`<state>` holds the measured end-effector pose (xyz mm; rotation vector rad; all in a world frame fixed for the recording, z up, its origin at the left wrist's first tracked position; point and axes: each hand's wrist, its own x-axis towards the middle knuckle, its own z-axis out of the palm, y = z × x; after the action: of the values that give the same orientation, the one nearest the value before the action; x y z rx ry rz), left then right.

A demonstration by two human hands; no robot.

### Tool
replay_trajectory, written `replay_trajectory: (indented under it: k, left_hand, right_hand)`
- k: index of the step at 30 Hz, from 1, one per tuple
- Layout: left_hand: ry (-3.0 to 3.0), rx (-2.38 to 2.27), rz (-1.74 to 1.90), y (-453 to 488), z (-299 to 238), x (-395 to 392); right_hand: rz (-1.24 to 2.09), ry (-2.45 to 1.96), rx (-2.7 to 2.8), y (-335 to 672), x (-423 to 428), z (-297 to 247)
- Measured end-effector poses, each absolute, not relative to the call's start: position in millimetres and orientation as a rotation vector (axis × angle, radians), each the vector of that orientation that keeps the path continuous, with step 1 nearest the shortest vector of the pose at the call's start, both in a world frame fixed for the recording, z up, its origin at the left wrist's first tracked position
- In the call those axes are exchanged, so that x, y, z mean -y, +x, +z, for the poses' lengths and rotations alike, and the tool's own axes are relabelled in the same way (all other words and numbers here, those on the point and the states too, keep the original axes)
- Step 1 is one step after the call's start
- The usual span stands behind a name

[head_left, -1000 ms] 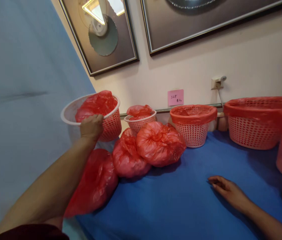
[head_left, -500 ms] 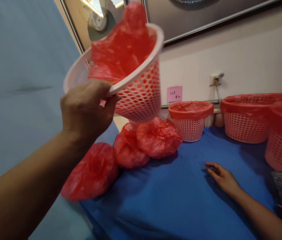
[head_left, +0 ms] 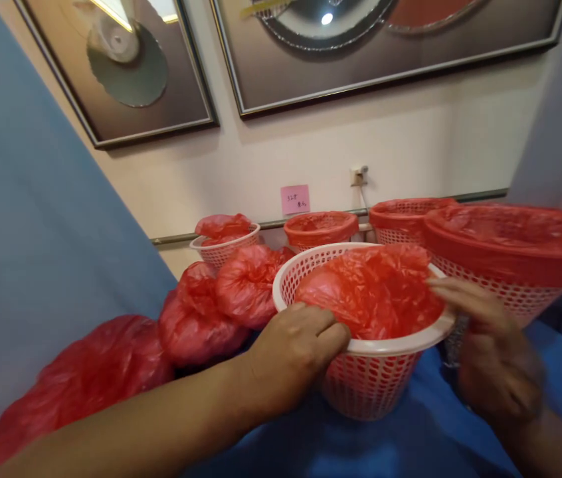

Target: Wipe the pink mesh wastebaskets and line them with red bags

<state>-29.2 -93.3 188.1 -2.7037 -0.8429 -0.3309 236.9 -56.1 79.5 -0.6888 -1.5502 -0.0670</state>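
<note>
A pale pink plastic basket (head_left: 375, 392) with a mesh wall and a white rim stands in front of me over the blue cloth. Inside it sits a loose red plastic bag (head_left: 375, 292), bunched up and rising above the rim at the back. My left hand (head_left: 295, 352) is closed on the basket's near left rim. At the right side, my right hand (head_left: 495, 345) reaches over the rim with its fingers stretched toward the bag's edge. Slight motion blur covers that hand, and its thumb is hidden.
Several filled red bags (head_left: 246, 285) lie along the left. Behind are a lined basket (head_left: 321, 226), another basket (head_left: 224, 252) with a loose bag, and larger lined baskets (head_left: 505, 265) to the right. A pink note (head_left: 295, 199) and a socket (head_left: 359, 176) are on the wall.
My left hand has brought the basket with its red bag down and to the right, from up in the air to the table area. My right hand has come up to the basket's right rim.
</note>
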Motion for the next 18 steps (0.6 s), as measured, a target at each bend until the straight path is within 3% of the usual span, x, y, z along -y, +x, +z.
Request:
replay_trajectory:
  k: [4,8,14,18]
  left_hand:
    - [-3.123,1.054,-0.308,-32.1,216.4,83.9]
    - [-2.982,1.267,-0.502,-29.3,240.5,46.4]
    - [-2.997,1.036,0.241,15.4,215.7,-9.4]
    - [-3.118,0.633,0.479,49.7,193.3,-9.0]
  right_hand:
    - [-0.264,-0.501,1.888,239.0,54.0,86.1]
    - [-0.263,-0.487,1.854,231.0,50.6,87.3]
    - [-0.237,-0.508,1.811,221.5,56.0,90.8]
    - [-0.233,-0.504,1.778,219.7,58.2,91.8]
